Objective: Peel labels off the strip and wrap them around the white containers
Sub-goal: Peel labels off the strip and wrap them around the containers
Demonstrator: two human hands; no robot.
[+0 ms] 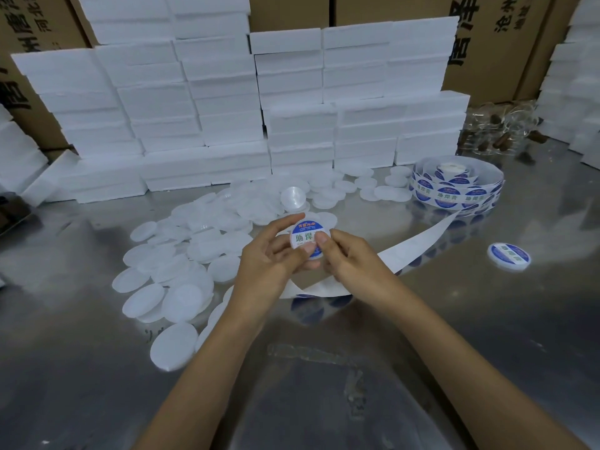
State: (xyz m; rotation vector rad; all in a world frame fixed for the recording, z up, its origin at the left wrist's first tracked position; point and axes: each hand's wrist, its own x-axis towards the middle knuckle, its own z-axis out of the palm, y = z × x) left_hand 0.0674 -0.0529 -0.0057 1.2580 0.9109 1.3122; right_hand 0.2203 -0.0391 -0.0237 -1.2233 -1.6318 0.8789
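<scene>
My left hand point(269, 258) grips a small round white container point(306, 237) above the middle of the metal table. A blue and white round label point(305, 230) lies on its top face. My right hand point(349, 258) presses its thumb onto the right side of that label while its fingers curl under the container. A white backing strip point(418, 241) runs from under my hands up to the label roll point(454, 186) at the right. One labelled container point(508, 256) lies alone on the table at the right.
A heap of several plain white round lids and containers point(181, 254) covers the table to the left and behind my hands. Stacked white foam boxes point(227, 102) line the back, with brown cartons point(487, 37) behind them. The steel table point(324, 384) shows bare metal near me.
</scene>
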